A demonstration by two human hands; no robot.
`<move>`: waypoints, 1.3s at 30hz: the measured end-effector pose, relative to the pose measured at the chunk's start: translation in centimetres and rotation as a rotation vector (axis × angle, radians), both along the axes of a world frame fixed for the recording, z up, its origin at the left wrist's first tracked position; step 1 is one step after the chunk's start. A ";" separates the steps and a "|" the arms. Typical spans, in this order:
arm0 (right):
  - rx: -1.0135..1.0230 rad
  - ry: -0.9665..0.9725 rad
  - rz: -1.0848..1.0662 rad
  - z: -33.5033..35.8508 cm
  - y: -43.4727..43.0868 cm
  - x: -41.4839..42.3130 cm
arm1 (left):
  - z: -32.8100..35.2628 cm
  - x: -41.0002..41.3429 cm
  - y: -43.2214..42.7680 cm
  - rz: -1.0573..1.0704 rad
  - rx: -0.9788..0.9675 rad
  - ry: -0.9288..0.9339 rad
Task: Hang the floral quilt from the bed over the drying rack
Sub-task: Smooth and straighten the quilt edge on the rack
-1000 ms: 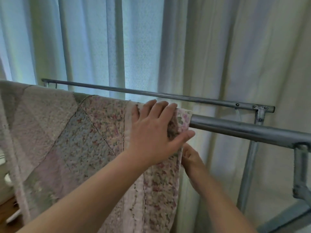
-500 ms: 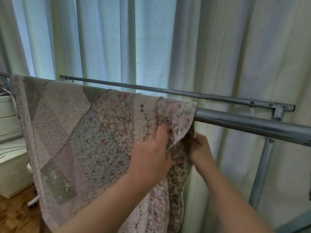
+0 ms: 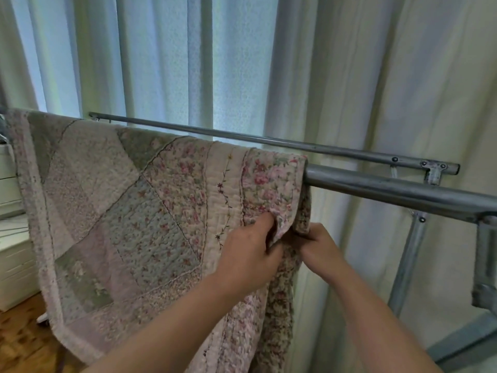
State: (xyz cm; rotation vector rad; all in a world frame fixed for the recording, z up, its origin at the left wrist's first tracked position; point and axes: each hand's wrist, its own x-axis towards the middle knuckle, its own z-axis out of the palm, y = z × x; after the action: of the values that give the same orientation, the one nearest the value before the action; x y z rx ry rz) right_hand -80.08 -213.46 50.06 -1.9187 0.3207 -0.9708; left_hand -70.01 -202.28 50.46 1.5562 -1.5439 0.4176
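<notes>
The floral patchwork quilt point(image 3: 129, 219) hangs over the thick metal bar of the drying rack point(image 3: 398, 188), covering the bar from the left edge of view to about the middle. My left hand point(image 3: 247, 254) pinches the quilt's right edge from the front, just below the bar. My right hand point(image 3: 320, 246) grips the same edge from behind, and the cloth hides its fingertips. The two hands almost touch.
A thinner rack rail point(image 3: 269, 140) runs behind the thick bar, with pale curtains point(image 3: 188, 63) close behind it. The rack's upright posts point(image 3: 408, 265) stand at the right. White drawers point(image 3: 10, 254) and wooden floor point(image 3: 24, 343) lie at the lower left.
My left hand came off the top of the bar and slid down the quilt's right edge. My right hand rose to meet it. The view shifted left and down.
</notes>
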 end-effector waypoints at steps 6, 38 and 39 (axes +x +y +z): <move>-0.141 0.191 0.043 -1.5 -0.1 0.4 | -0.1 -0.4 0.1 -0.037 -0.054 0.045; -0.412 0.293 -0.527 1.5 -1.5 -0.9 | -4.0 2.2 1.5 0.475 0.455 -0.178; -0.423 0.288 -0.530 1.8 -1.5 -1.0 | -3.8 2.8 2.2 0.517 0.464 -0.194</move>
State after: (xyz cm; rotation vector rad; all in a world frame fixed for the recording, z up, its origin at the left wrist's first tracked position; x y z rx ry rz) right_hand -81.07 -214.91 51.88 -2.4314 0.8840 -1.1657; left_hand -67.25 -200.09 46.61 2.3533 -1.4308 0.5323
